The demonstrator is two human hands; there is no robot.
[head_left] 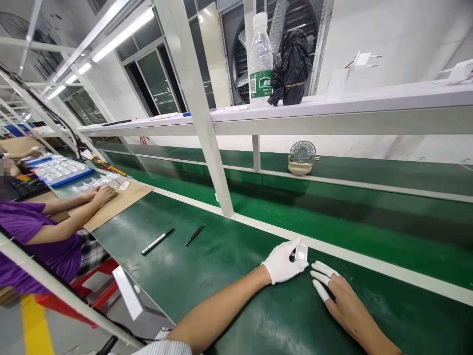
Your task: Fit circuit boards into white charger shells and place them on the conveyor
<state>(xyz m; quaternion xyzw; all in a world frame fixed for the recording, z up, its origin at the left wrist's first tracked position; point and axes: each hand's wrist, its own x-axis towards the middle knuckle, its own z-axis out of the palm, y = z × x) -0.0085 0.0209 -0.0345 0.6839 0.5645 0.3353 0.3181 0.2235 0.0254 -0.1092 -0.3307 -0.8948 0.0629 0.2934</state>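
Observation:
My left hand point(285, 262), in a white glove, pinches a small white plastic housing point(301, 252) between thumb and fingers, just above or on the green bench. The housing looks like a shallow, hollow box. Just to its right lies my right hand point(338, 296), bare except for white finger cots on the thumb and a couple of fingers. Its fingers are stretched out and hold nothing, a little apart from the housing. A black-and-white marker pen point(157, 241) and dark tweezers point(195, 234) rest on the bench to the left.
Along the bench's back runs a white rail point(332, 251), with a white post point(207, 113) rising from it. A small fan point(302, 158) stands beyond. The shelf above holds a bottle point(261, 64) and a black bag point(293, 69). At left sits a person in purple point(48, 231).

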